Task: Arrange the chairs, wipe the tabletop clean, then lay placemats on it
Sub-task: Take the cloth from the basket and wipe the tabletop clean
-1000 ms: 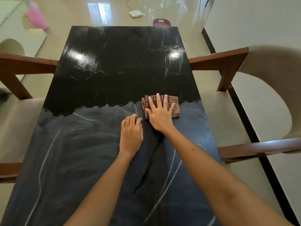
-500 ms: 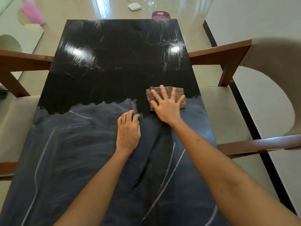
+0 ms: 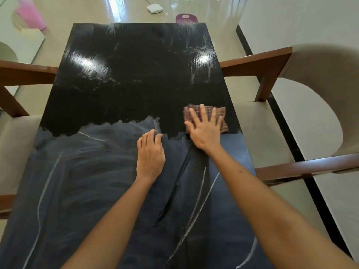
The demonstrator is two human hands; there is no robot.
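So the biggest thing I'm looking at is the black tabletop (image 3: 136, 74), which fills most of the view – the far half is glossy and wet-looking with light glare on it, the near half is dull and hazy with pale streaks and a dark thin line running down it. On the right side there's a chair (image 3: 310, 105) with brown wooden arms and a beige curved back, its seat tucked just beside the table edge. Another chair (image 3: 17, 74) sits on the left side, I only see a wooden arm and part of the beige seat. My right hand (image 3: 205, 131) is flat on a folded checked cloth (image 3: 220, 115), fingers spread and straight, pressing it down on the tabletop near the right edge, right at the line where shiny meets dull. My left hand (image 3: 150, 156) rests on the table just beside the right one, on the hazy part – fingers bent at the knuckles with the tips touching the surface, holding nothing. Past the far end of the table, on the shiny floor, there's a pink thing (image 3: 31, 16) at the top left that's too blurry to name, a small purple basket-like item (image 3: 186, 18) peeking over the table's far edge, and a little white flat device (image 3: 154, 8) with a cable.
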